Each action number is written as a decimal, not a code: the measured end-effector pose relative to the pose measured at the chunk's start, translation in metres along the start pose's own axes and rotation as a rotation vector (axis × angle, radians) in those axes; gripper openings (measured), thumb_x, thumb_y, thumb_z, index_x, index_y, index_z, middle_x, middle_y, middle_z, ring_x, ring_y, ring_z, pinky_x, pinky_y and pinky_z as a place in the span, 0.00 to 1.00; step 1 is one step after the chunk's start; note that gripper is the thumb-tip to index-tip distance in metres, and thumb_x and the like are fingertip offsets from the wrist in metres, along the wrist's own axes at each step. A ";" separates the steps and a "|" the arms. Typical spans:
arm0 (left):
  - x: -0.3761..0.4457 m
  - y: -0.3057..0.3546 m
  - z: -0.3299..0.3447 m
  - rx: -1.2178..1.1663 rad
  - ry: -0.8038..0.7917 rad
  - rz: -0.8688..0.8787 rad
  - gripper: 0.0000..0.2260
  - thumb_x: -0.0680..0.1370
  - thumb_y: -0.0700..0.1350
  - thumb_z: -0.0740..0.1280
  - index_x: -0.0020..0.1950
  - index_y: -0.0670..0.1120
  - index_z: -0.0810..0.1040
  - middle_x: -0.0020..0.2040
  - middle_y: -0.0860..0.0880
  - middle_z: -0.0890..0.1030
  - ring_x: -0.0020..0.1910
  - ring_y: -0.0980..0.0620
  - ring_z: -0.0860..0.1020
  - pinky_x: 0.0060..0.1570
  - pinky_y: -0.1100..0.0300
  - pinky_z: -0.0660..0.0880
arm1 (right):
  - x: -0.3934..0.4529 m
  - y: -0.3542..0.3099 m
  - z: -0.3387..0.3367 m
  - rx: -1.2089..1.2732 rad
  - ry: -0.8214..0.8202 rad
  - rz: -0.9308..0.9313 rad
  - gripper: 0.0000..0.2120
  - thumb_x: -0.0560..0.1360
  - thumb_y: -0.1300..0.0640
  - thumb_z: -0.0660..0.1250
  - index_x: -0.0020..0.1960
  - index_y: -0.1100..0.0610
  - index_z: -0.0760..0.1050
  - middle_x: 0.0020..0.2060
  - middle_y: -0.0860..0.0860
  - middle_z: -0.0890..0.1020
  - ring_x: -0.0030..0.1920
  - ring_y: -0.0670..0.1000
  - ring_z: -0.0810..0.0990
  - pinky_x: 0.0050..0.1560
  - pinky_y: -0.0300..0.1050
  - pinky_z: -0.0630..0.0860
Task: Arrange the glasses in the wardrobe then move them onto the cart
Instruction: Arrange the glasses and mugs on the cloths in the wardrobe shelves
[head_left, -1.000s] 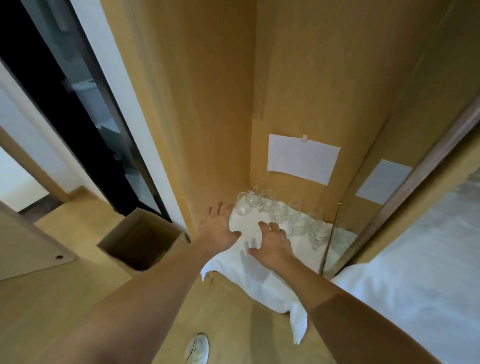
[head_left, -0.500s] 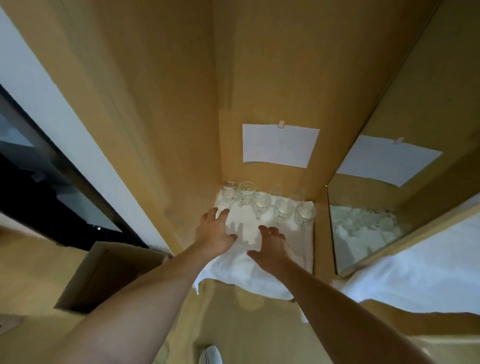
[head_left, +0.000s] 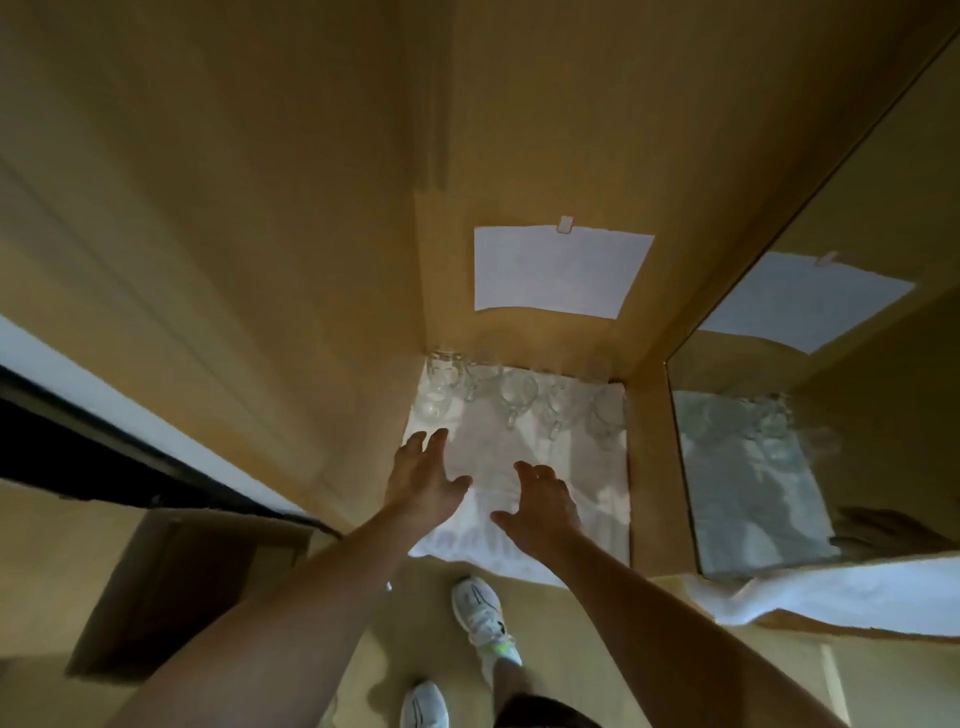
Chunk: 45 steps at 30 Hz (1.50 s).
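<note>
Several clear glass mugs stand in a row along the back of the wooden wardrobe floor, on a white cloth. Both hands reach in over the front half of the cloth, short of the glasses. My left hand has its fingers spread and straight, palm down. My right hand lies beside it with fingers loosely bent, holding nothing. Whether the palms touch the cloth I cannot tell. No cart is in view.
A white sheet of paper is taped to the wardrobe's back wall. A mirrored panel on the right reflects the cloth and glasses. An open cardboard box stands on the floor at the left. My white shoes are below.
The view has swung closer and squarer into the wardrobe. Both hands stay over the cloth's front half, with the left hand's fingers now stretched further toward the glasses.
</note>
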<state>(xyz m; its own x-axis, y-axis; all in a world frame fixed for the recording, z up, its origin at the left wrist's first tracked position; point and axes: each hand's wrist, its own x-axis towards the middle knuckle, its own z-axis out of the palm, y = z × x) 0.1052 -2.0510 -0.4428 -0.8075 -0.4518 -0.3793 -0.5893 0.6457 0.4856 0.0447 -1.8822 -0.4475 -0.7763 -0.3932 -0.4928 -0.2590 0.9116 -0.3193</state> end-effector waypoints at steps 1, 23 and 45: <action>0.007 -0.002 0.003 0.006 0.001 -0.006 0.37 0.76 0.57 0.71 0.81 0.50 0.60 0.79 0.44 0.62 0.76 0.42 0.63 0.71 0.50 0.67 | 0.010 0.001 0.001 0.002 -0.014 -0.010 0.39 0.77 0.42 0.70 0.80 0.52 0.56 0.74 0.55 0.66 0.71 0.58 0.69 0.69 0.51 0.69; 0.176 -0.033 0.067 -0.318 0.083 -0.445 0.38 0.74 0.54 0.76 0.80 0.48 0.63 0.76 0.44 0.68 0.74 0.45 0.67 0.72 0.50 0.67 | 0.241 -0.010 0.054 0.263 -0.149 0.004 0.35 0.78 0.44 0.70 0.78 0.55 0.61 0.71 0.58 0.70 0.71 0.58 0.71 0.69 0.49 0.67; 0.263 -0.072 0.118 -0.410 0.263 -0.449 0.47 0.69 0.47 0.81 0.82 0.46 0.59 0.78 0.47 0.67 0.76 0.48 0.67 0.74 0.52 0.66 | 0.385 -0.042 0.088 0.201 0.179 -0.171 0.24 0.81 0.50 0.67 0.72 0.59 0.67 0.51 0.55 0.84 0.53 0.57 0.84 0.44 0.44 0.68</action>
<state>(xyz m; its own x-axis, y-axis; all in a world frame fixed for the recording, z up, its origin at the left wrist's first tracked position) -0.0613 -2.1438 -0.6700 -0.4301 -0.7910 -0.4352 -0.7900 0.0964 0.6055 -0.1924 -2.0826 -0.6947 -0.8246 -0.4952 -0.2735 -0.2896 0.7848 -0.5479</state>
